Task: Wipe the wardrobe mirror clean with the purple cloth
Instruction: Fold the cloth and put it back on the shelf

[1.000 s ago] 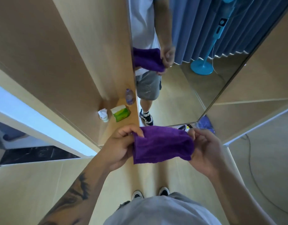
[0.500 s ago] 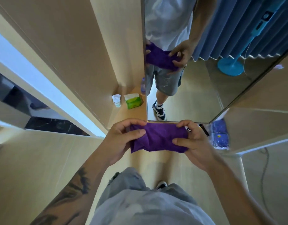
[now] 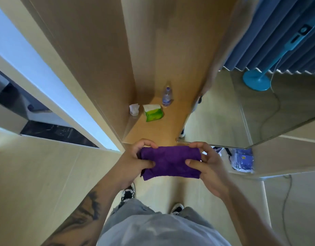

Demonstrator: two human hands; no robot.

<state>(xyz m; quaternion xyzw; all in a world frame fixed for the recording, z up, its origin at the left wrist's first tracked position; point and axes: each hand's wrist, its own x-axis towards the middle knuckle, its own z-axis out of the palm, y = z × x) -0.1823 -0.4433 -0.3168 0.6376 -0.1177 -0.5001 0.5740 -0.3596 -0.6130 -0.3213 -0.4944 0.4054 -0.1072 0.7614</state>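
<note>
1. Cloth (image 3: 171,162) – folded into a band, long axis running left to right, held level above the floor (image 3: 46,174), short of the mirror (image 3: 251,112).
2. Left hand (image 3: 133,162) – fingers curled over the cloth's left end, thumb pressed on top. Right hand (image 3: 210,164) pinches the right end likewise.
3. Shelf (image 3: 163,128) ahead carries a bottle (image 3: 167,96), a green pack (image 3: 153,113) and a white tissue (image 3: 134,109) – all beside the mirror's left edge.
4. Mirror reflects a blue fan base (image 3: 256,80) and curtain (image 3: 277,41). Nothing stands between cloth and glass.
5. Pale floor; wardrobe panels in tan wood.
</note>
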